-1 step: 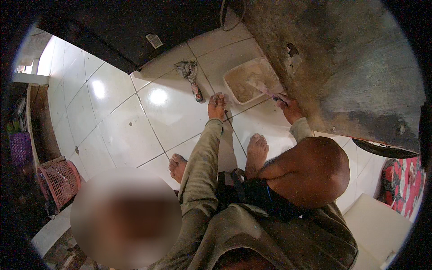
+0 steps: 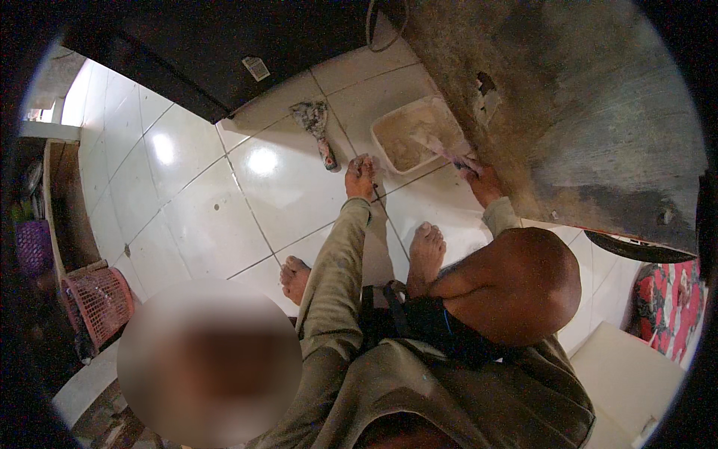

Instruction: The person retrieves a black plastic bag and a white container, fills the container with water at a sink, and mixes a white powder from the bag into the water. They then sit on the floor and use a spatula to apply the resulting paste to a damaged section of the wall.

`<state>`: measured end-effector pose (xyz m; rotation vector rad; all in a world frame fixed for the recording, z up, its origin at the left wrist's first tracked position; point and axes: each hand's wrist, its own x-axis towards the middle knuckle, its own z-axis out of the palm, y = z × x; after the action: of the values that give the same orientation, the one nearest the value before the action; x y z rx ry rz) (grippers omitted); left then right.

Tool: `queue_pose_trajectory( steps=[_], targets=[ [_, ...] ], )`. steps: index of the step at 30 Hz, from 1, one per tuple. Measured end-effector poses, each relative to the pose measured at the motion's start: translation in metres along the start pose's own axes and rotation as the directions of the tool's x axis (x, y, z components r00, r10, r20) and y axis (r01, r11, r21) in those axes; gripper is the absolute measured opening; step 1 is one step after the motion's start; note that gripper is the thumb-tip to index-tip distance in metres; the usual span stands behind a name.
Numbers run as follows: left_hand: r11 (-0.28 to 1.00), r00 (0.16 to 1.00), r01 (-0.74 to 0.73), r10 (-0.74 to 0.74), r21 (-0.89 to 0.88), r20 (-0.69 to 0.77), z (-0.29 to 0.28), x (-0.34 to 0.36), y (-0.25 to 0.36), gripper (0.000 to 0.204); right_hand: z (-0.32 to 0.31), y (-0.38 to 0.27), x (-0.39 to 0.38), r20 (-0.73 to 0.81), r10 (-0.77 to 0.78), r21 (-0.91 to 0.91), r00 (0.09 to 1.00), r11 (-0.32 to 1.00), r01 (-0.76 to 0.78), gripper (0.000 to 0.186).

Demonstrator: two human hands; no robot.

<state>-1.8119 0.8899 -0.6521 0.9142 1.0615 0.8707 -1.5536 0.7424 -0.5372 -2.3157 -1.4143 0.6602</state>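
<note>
Beside the panel (image 2: 598, 112), our right hand (image 2: 485, 183) works a knife (image 2: 428, 141) in the tub (image 2: 389, 156)

Nearest us, our right knee (image 2: 527, 288) rises beside the right forearm. Our left forearm runs between our two feet (image 2: 427, 251), which rest on the tile (image 2: 194, 239). Our left hand (image 2: 360, 178) is narrow, fingers bunched low near the tub; we cannot tell whether it holds anything. Our right hand is closed round the knife's handle at the tub's near right corner, the blade over pale paste (image 2: 402, 142). The tub's right edge sits just beside the panel, so room there is tight. To its left, a strip of tile parts it from a scraper (image 2: 315, 131), whose handle ends near our left hand. Our broadest room for moving lies further left, where tile stretches between the pink basket (image 2: 103, 303) and the black cabinet's (image 2: 172, 49) corner.
</note>
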Motion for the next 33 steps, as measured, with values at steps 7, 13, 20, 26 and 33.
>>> queue_pose_trajectory(
  steps=[7,13,20,26,33],
  targets=[
    [0.995,0.999,0.034,-0.034,-0.099,-0.003,0.005,-0.008,0.003,0.024,-0.061,-0.044,-0.018,-0.101,-0.021,-0.01,0.995,1.0,0.02,0.033],
    [0.996,0.996,-0.072,0.075,0.059,-0.053,-0.002,-0.006,0.004,0.024,-0.163,-0.121,0.003,-0.035,0.047,-0.475,0.998,0.878,-0.058,0.036],
    [0.997,0.996,-0.057,0.06,0.049,-0.058,0.009,-0.022,0.032,0.024,-0.187,-0.094,0.055,-0.099,0.09,-0.685,0.991,0.717,-0.133,0.037],
    [0.993,0.997,0.032,-0.04,-0.118,-0.072,0.014,-0.023,0.029,0.023,-0.197,-0.116,0.067,-0.03,0.12,-0.774,0.992,0.625,-0.1,0.037],
    [0.993,0.989,-0.098,0.089,-0.07,-0.118,0.009,-0.013,-0.001,0.022,-0.205,-0.152,0.082,0.063,0.144,-0.853,0.988,0.522,-0.022,0.037]
  ],
)
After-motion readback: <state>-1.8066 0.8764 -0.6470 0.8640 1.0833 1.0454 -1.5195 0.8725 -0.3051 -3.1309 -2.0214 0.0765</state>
